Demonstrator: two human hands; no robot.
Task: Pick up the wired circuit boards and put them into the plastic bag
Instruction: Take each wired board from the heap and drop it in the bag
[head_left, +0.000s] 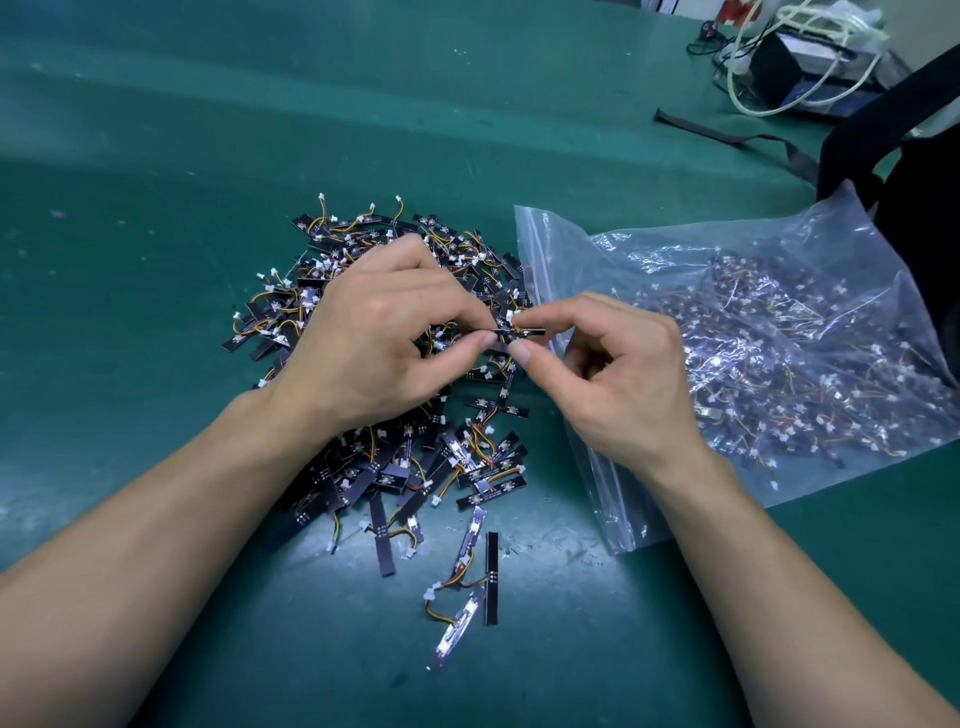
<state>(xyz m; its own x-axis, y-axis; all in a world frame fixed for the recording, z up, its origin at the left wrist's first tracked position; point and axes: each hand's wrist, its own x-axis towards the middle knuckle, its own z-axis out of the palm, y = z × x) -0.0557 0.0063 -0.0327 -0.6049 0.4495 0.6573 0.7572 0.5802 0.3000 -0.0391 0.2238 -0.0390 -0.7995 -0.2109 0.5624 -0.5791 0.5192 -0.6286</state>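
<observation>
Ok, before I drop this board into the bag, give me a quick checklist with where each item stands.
1. Grip: left hand and right hand pinch the circuit board: ok.
2. Reach: plastic bag lies beside the right hand: ok.
3. Bag mouth open: cannot tell, zip edge looks flat.
4. Board's wire free of the pile: cannot tell.
5. Pile cleared off the mat: not ok, many boards remain.

Green table mat (208, 130), a black strap (727, 135) on it, white cables (831, 30) over a dark box (774, 73) far right.
</observation>
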